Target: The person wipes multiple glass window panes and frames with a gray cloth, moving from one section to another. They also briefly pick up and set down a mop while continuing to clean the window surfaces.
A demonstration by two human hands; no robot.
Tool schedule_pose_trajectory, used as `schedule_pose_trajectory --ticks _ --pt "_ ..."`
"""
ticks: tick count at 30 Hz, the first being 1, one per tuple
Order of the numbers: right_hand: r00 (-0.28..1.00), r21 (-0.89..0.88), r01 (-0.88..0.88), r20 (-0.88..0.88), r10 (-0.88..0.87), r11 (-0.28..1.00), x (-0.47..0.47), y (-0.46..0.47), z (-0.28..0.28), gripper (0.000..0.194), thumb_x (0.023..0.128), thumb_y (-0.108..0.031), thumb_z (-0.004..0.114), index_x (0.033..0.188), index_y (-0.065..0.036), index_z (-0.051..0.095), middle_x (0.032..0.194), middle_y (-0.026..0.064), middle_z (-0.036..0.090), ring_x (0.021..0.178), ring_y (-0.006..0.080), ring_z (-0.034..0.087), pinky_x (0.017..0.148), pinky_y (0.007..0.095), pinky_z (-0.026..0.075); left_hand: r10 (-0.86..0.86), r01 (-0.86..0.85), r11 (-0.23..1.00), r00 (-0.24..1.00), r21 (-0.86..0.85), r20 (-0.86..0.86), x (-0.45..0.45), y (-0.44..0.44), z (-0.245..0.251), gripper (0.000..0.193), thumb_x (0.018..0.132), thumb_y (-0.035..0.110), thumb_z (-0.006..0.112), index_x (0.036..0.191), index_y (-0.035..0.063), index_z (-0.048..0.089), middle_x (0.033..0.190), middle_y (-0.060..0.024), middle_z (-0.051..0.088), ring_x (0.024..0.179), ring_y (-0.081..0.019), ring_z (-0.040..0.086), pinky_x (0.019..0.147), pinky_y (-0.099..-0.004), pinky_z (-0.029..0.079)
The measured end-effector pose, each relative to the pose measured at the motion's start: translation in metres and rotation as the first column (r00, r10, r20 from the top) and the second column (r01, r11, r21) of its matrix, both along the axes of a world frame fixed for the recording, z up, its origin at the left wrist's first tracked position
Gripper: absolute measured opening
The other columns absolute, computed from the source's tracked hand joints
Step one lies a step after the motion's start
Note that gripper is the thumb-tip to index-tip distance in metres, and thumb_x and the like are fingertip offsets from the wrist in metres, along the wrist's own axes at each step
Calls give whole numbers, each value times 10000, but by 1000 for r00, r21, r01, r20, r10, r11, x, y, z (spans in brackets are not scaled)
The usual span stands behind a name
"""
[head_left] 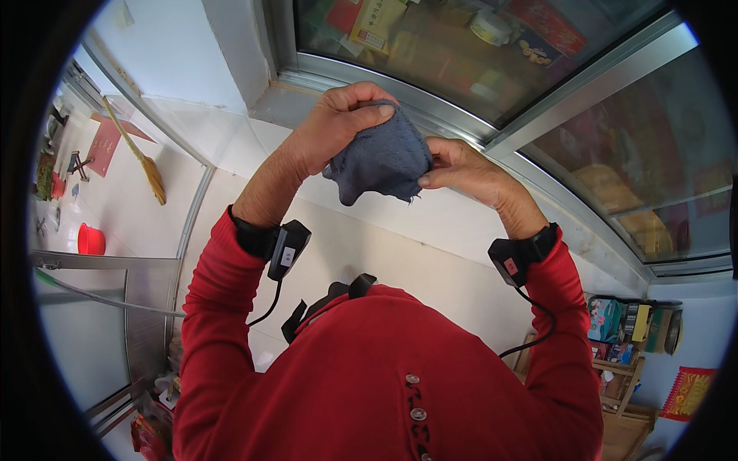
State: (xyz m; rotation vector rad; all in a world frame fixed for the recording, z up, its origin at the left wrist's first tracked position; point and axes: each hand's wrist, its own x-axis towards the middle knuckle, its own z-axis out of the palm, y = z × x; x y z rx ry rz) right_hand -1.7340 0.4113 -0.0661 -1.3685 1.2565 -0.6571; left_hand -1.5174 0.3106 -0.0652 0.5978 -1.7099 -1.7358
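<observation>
A blue-grey cloth (383, 155) hangs in a folded bunch between my hands, above the tiled floor and in front of the metal window frame. My left hand (346, 124) pinches its upper edge, with the thumb lying over the fabric. At the cloth's lower right edge, my right hand (458, 170) grips the fabric between thumb and fingers. Frayed threads hang from the bottom corner near the right thumb. Each wrist bears a black strapped device with a cable.
Ahead are glass panes (461, 63) in an aluminium frame (398, 95), with packages behind them. Leftward stand a metal-framed door (153, 311), a straw broom (151, 173) and a red basin (91, 239). A wooden rack (620, 369) with boxes (631, 322) is at the right.
</observation>
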Motion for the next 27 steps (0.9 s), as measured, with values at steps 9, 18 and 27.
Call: schedule_pose_trajectory --ticks 9,18,27 --pt "984 -65 19 178 -8 998 -8 -3 14 211 835 -209 652 934 -26 615 843 -8 584 779 101 532 706 244 436 117 -115 993 990 20 -84 23 -9 13 177 952 200 581 1070 117 684 951 5 655 878 -97 618 806 -227 497" --pt "998 -213 -63 3 66 975 -60 0 39 205 914 -245 616 992 -56 611 852 -58 525 779 50 456 709 212 381 140 -147 988 979 -36 -149 5 17 5 182 967 159 552 1086 86 668 975 1 658 873 -80 615 795 -200 505" --pt "848 -20 101 524 -76 995 -97 35 59 388 936 -198 597 1245 30 544 1041 80 641 943 141 616 838 294 516 410 -391 906 906 -161 104 -71 67 -40 166 964 110 548 1106 52 612 950 -2 628 914 -103 564 887 -258 440"
